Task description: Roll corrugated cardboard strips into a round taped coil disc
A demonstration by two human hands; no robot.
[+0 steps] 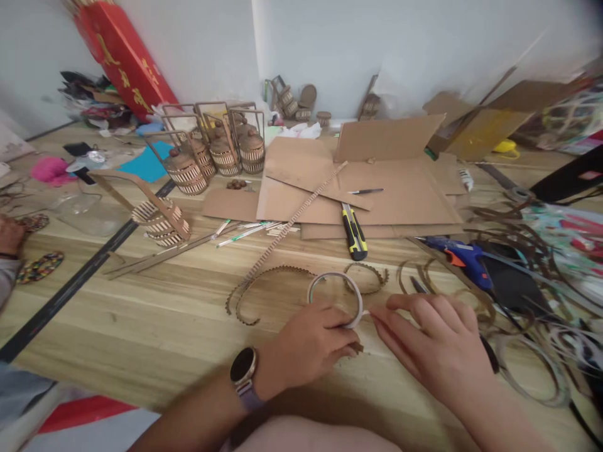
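Observation:
My left hand [308, 342], with a watch on its wrist, is closed on a thin white roll of tape [360, 301] held above the table. A small brown toothed piece [358, 347] pokes out below its fingertips; most of it is hidden. At the roll's right side, my right hand [436, 339] pinches a short white tape end between thumb and fingers. Behind the roll lie curved strips with toothed edges [282, 269] and a smaller toothed loop [377, 285]. A long striped strip [287, 227] runs from them onto the cardboard.
A yellow-black utility knife [353, 232] and a pen [367, 191] lie by cardboard sheets [400, 201]. To the right are a blue glue gun [461, 258] and coiled strips [532, 376]. Several small handled baskets [223, 154] stand at left. Another person's hand [10, 235] shows at the left edge.

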